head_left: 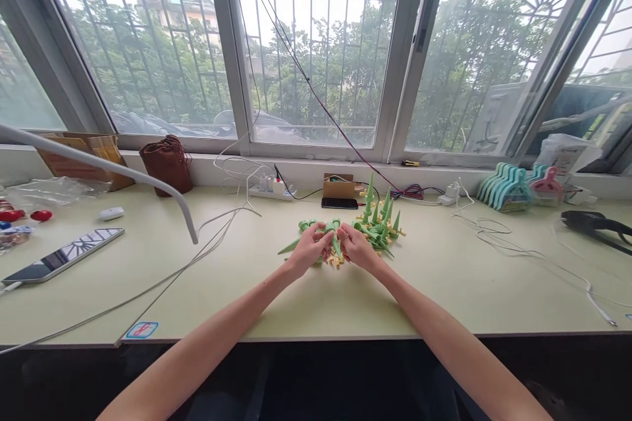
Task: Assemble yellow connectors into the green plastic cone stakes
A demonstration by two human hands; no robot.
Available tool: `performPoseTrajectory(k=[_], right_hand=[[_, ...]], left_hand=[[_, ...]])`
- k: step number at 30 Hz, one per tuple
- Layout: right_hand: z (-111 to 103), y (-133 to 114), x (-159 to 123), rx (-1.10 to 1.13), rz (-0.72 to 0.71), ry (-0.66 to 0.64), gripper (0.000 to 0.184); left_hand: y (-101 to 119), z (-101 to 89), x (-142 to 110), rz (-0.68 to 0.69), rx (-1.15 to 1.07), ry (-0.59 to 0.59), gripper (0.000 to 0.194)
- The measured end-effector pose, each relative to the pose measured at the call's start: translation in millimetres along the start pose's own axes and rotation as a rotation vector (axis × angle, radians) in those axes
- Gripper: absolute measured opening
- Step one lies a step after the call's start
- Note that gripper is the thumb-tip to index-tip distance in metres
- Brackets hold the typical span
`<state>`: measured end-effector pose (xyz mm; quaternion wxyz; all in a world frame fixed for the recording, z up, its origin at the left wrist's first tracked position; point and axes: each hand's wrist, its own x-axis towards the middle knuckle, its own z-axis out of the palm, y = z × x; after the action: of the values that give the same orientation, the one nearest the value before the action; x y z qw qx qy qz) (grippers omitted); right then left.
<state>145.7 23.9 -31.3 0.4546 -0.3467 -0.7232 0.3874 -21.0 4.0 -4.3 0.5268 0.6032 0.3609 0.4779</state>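
Observation:
My left hand (311, 247) is closed, its fingers curled by a green cone-shaped watering spike (336, 245) that shows between the two hands. Close beside it, my right hand (356, 247) has thumb and fingers pinched together; what they grip is hidden. More green spikes lie around the left hand, one with its point (289, 248) to the left. Small yellow valve pieces (336, 263) are on the table just below the hands. Behind the right hand is a heap of green spikes (380, 227) with yellow valves on them, several standing upright.
On the pale table (316, 309), a black phone (340, 203) lies before a small cardboard box (340, 185). Another phone (64, 255) and white cables (162, 284) are on the left. A white lamp arm (182, 204) hangs there. Turquoise hangers (503, 187) stand back right.

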Motion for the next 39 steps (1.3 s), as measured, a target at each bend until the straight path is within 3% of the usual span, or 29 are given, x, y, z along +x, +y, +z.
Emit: performPoseTrajectory(k=[6,13,19,27,35,39], right_hand=[[1.4,-2.5,0.2,0.072,0.05,-0.01,0.046],[-4.3,-0.9,2.6,0.117,0.098,-0.017,0.056],[-1.4,-10.2,2.3,0.309,0.172,-0.016,0.055],[-0.5,-10.7,3.2,0.356,0.175,-0.011,0.051],[3.4,-10.9,6.5,0.402,0.104,0.143,0.056],[-0.5,-12.3,8.2,0.376,0.023,0.226,0.06]], left_hand=[[-3.0,0.2,-0.9,0.106,0.128,0.0,0.051],[-4.6,5.1,-8.1,0.244,0.414,0.009,0.028],[-5.7,4.3,-7.4,0.323,0.517,0.022,0.017],[-11.8,0.4,-4.3,0.544,0.646,0.002,0.007],[-5.6,8.4,-6.2,0.397,0.344,0.065,0.037],[-0.2,8.0,-3.4,0.24,0.18,0.113,0.038]])
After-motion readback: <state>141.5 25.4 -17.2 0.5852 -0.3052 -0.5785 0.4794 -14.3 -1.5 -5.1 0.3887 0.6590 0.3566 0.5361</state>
